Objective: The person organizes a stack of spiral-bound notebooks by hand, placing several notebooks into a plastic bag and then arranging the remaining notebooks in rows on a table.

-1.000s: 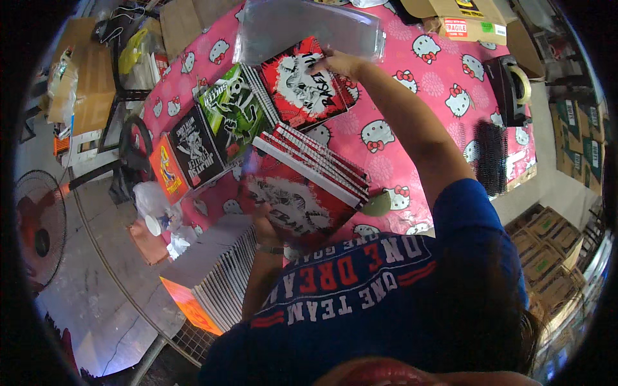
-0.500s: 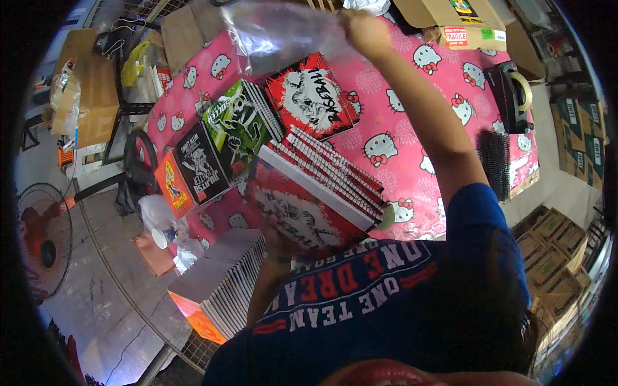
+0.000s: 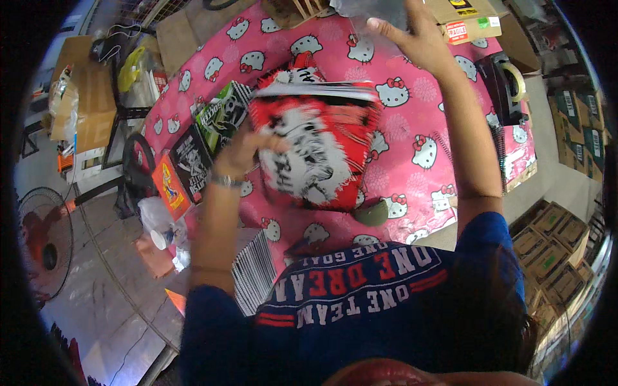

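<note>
A stack of red, black and white spiral notebooks (image 3: 322, 151) stands tilted over the middle of the table, blurred by motion. My left hand (image 3: 241, 154) grips its left side, with fingers across the front cover. Far right of the stack, my right hand (image 3: 421, 42) is raised with its thumb stretched out to the left and its fingertips partly cut off by the picture's upper edge. Clear plastic (image 3: 370, 9) lies beside that thumb. Behind the held stack, another red notebook (image 3: 293, 74) shows in part. Green notebooks (image 3: 222, 119) and black ones (image 3: 191, 161) lie to the left.
A pink cartoon-print cloth (image 3: 418, 122) covers the table. An orange notebook (image 3: 170, 186) lies at its left edge. A tape dispenser (image 3: 505, 87) and black binding coils (image 3: 499, 148) sit at the right. Cardboard boxes (image 3: 553, 238) and a fan (image 3: 45, 238) stand around.
My left hand has carried the notebook stack forward, away from my body, and turned it. My right hand has moved right; the plastic sheet that hung left of it no longer spreads over the table.
</note>
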A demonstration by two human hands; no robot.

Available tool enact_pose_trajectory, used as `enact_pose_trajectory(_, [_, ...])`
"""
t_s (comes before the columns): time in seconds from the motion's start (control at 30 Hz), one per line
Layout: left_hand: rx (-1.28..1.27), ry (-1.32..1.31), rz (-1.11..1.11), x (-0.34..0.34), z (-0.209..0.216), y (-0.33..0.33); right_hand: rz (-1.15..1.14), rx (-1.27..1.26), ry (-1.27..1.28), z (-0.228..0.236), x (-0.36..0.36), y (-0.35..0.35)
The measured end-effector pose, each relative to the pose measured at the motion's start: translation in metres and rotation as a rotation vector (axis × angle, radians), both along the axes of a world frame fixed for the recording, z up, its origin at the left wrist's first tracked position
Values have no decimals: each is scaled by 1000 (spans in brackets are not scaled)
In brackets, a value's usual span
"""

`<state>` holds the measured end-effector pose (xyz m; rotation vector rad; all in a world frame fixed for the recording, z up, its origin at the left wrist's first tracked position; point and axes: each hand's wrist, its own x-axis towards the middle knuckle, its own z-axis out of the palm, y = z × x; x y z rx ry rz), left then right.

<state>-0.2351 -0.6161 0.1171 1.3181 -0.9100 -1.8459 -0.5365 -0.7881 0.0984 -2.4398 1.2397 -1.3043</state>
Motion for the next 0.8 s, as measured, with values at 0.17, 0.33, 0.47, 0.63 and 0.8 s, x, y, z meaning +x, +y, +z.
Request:
enact_pose_trajectory(0.17, [59,-171,-589,-44,35,-96,809,1283,-131,27,-24,48])
enact_pose_trajectory(0.33, [129,-284,-839,-59,26,-165,953,1485,-856,-43,-44,83])
enact_pose_trajectory(0.47, [84,-765,-1327,-106,36,-210,404,1603,-649,1,1,120])
enact_pose_trajectory(0.63, [-227,-1092,-1758,-153,8,-224,294,1326,-1427,-54,100,181])
enact_pose_trajectory(0.8, [-407,-1447,-1572,-142,-2,-181,212,1243,-1975,-64,185,195])
